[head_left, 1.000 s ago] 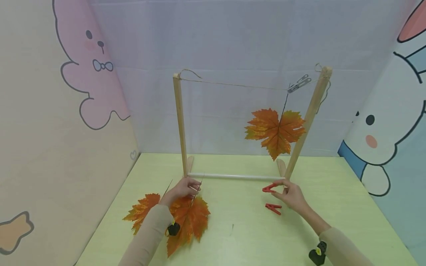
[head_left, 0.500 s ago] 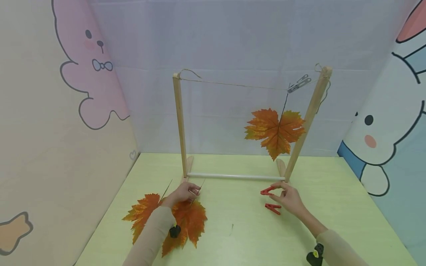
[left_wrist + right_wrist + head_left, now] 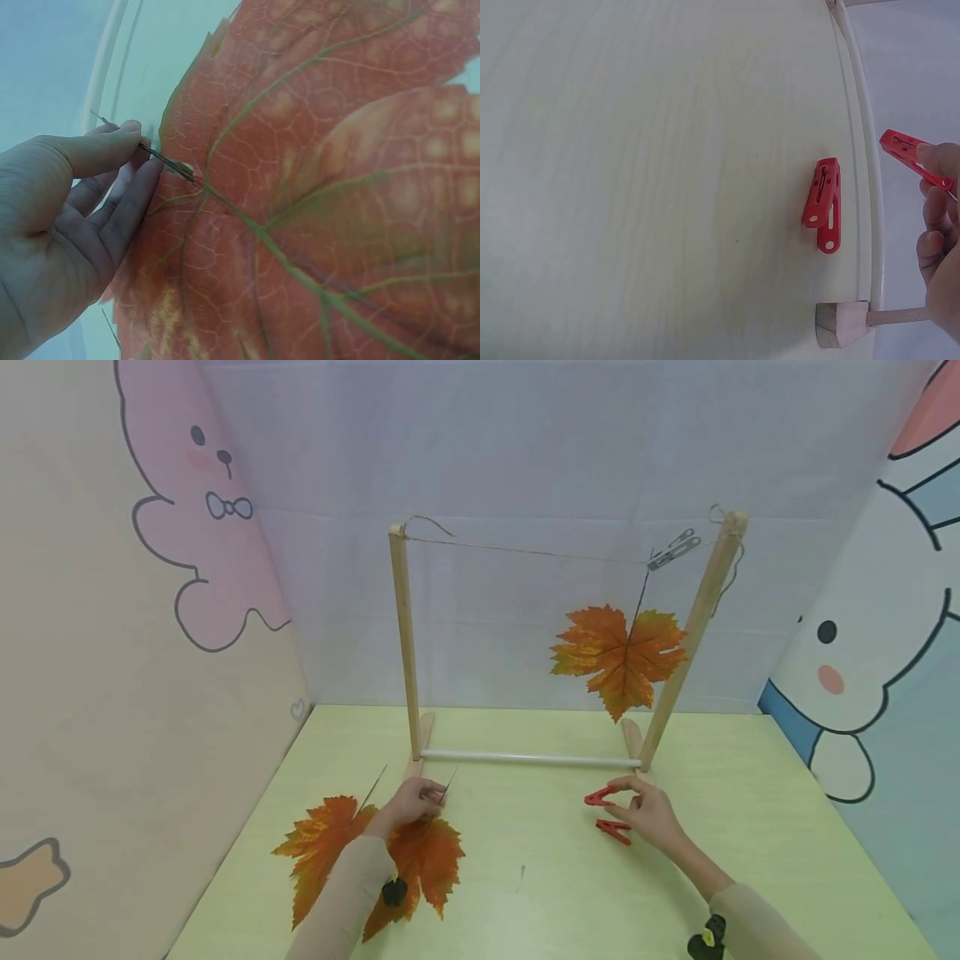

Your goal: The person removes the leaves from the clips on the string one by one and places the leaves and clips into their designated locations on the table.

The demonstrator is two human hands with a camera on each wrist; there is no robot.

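My left hand (image 3: 415, 802) pinches the thin dark stem (image 3: 157, 155) of an orange maple leaf (image 3: 429, 860) between thumb and fingers; in the left wrist view the leaf (image 3: 300, 195) fills much of the picture. Under the left forearm, partly covered, lies a second maple leaf (image 3: 322, 839). With thumb and fingertips my right hand (image 3: 651, 812) holds a red clothespin (image 3: 598, 797) by its handle end, its nose pointing left. Just below it another red clothespin (image 3: 613, 832) lies on the table, and the right wrist view shows this clothespin (image 3: 823, 204) apart from the hand.
A wooden frame stands behind the hands, with a left post (image 3: 406, 643), a right post (image 3: 693, 643) and a white bottom rod (image 3: 525, 758). Twine (image 3: 517, 551) runs between the post tops. A grey clothespin (image 3: 673, 550) there holds a hanging maple leaf (image 3: 622, 656).
Both hands have come slightly down toward the person, the left with its leaf and the right with its red clothespin, which now sits closer to the one on the table.
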